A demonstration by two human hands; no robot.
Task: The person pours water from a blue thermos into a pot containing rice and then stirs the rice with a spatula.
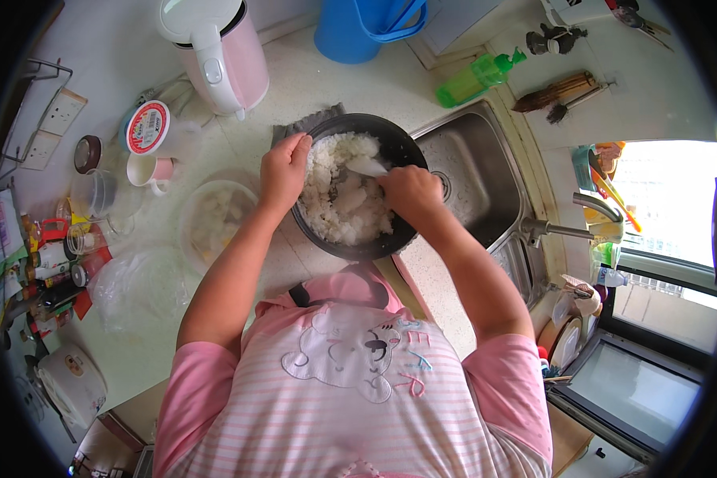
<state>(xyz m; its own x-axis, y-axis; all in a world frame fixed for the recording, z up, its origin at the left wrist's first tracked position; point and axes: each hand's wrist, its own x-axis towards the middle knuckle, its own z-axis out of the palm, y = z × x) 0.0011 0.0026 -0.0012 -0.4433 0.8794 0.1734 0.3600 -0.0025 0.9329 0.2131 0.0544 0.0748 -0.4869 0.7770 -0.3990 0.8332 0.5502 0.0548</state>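
Note:
A round dark pot (407,141) holds cooked white rice (328,209), heaped along its left and lower sides. Its far edge overlaps a grey cloth (284,132) on the counter. My left hand (284,170) grips the pot's left rim, thumb on top. Over the right part of the pot, my right hand (411,190) is closed around a white rice paddle (365,166), whose blade points into the rice. The paddle's handle is hidden inside my fist. Left of the pot stands a pale bowl (186,222) with chopped pieces of food in it.
A steel sink (475,161) with a faucet (558,229) adjoins the pot on the right. A pink electric kettle (245,66), a blue pitcher (343,36) and a green pump bottle (473,82) stand farther back. At left are a mug (146,169), a plastic bag (140,287) and several bottles and jars.

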